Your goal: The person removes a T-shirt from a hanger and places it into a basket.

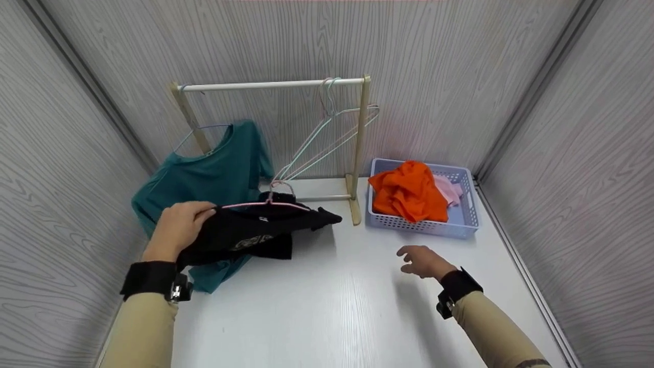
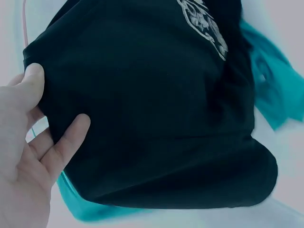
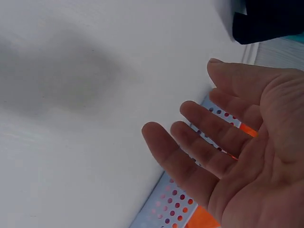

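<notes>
My left hand [image 1: 181,227] pinches the shoulder of a black T-shirt [image 1: 240,235] between thumb and fingers, at one end of the pink hanger [image 1: 286,204] inside it. A pale print shows on the shirt's front in the left wrist view, where the dark cloth [image 2: 152,109] fills most of the picture. My right hand [image 1: 425,261] is in the air over the white table, holding nothing, its fingers loosely spread. It is nearest to the lilac basket [image 1: 419,230], which holds an orange garment [image 1: 409,191] and a pink one [image 1: 448,190].
A small clothes rack [image 1: 271,85] with a white rail and wooden posts stands at the back. A teal shirt [image 1: 209,174] hangs on its left end, behind the black one. Bare pink and mint hangers [image 1: 306,145] hang at the rail's right end. Grey panels wall the table.
</notes>
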`<state>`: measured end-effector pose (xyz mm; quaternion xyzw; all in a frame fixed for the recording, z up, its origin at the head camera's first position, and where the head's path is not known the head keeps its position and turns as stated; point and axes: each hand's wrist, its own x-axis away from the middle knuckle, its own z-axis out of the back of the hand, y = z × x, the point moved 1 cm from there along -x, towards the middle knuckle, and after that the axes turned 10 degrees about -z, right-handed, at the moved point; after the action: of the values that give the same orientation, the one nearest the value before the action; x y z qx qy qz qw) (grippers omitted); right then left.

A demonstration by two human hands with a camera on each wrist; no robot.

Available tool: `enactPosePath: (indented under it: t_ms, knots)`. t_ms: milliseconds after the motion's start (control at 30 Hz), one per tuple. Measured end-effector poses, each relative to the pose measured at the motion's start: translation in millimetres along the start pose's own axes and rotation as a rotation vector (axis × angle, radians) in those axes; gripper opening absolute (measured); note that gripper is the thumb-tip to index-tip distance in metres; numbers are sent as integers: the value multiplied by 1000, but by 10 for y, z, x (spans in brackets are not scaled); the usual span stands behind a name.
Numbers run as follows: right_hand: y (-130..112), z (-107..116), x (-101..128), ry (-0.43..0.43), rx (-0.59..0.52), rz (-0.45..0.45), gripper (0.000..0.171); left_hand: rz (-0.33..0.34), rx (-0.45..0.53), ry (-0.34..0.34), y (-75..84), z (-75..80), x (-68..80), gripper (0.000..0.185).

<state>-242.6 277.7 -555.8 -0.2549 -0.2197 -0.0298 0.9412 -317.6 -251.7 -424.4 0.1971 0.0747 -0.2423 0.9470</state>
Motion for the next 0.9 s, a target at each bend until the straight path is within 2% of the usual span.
enactPosePath:
  t_ms: [167,367,500,667,767,900]
  knots:
    - [-166,191,49,193,11,159,52,-87,32,13,327,-209,-256,26]
    - [-455,438,197,354,-52,232,62,-163,82,78,726,-400,-497,24]
    - [-606,598,345,477,-52,271,53,-223,122,125,995,-497,-639,23]
    - [-691,739,432,647,-103,306,37,-252,139,146,1206,-560,-738,24]
    - [-662,781,428,710,-173,331,28,-245,128,127,1276,-581,-762,23]
    - [-600,777,400,751,-234,337,19,-209,106,10,1340,-602,-762,22]
